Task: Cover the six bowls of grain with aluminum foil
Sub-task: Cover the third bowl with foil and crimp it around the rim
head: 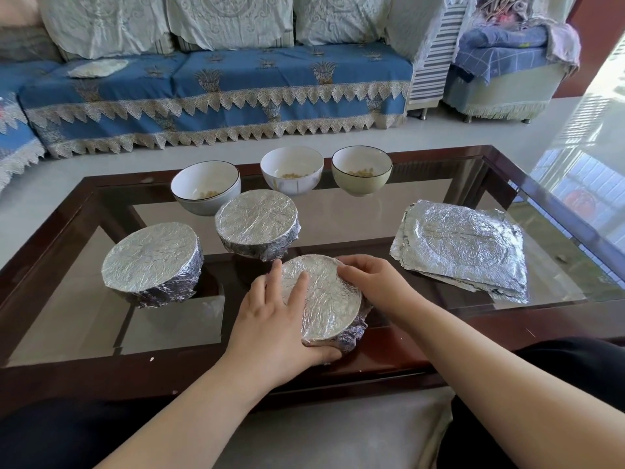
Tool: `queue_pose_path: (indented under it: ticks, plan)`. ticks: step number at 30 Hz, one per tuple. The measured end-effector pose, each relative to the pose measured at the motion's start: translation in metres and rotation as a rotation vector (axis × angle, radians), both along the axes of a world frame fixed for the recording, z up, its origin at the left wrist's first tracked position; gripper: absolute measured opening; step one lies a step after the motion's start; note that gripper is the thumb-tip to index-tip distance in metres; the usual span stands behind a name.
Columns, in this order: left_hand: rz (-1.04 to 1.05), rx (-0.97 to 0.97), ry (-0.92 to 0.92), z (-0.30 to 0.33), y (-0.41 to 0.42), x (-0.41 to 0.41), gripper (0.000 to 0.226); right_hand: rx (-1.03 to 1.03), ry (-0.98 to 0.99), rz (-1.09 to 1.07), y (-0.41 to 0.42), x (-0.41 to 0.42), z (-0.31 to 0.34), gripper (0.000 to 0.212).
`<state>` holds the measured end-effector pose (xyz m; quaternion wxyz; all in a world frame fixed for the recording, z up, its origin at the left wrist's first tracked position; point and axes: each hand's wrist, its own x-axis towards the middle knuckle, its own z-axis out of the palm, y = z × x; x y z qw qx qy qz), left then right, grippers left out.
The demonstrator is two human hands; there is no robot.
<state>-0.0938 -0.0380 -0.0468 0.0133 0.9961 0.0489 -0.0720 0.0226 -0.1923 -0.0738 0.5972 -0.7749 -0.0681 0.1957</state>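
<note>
A person sits at a glass-topped table (422, 211) with a dark wood frame. Both hands work a foil-covered bowl (326, 301) at the near edge. The left hand (280, 319) lies on the foil top with fingers (299, 287) spread flat and the thumb tucked under the bowl's near side. The right hand (368, 282) curls its fingers over the far right rim, pressing the foil down. Two more foil-covered bowls (152, 258) (257, 223) stand behind and to the left. Three uncovered bowls (205, 186) (292, 169) (362, 169) holding a little grain line the far side. A stack of foil sheets (463, 245) lies flat to the right.
</note>
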Motion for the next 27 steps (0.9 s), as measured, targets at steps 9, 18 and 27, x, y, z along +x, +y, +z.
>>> queue_pose_path:
  ticks: [9,18,27]
  plan:
    - [-0.141,-0.174,0.089,-0.002,0.009,0.008,0.126,-0.177,-0.235,-0.038,0.002,0.000,-0.006,0.014]
    - [-0.099,-0.050,0.019,-0.009,-0.001,0.008,0.121,-0.177,-0.323,-0.053,-0.007,-0.015,-0.010,0.045]
    - [-0.095,-0.052,-0.048,-0.012,-0.001,0.007,0.118,0.136,-0.123,-0.260,-0.001,-0.030,-0.023,0.045]
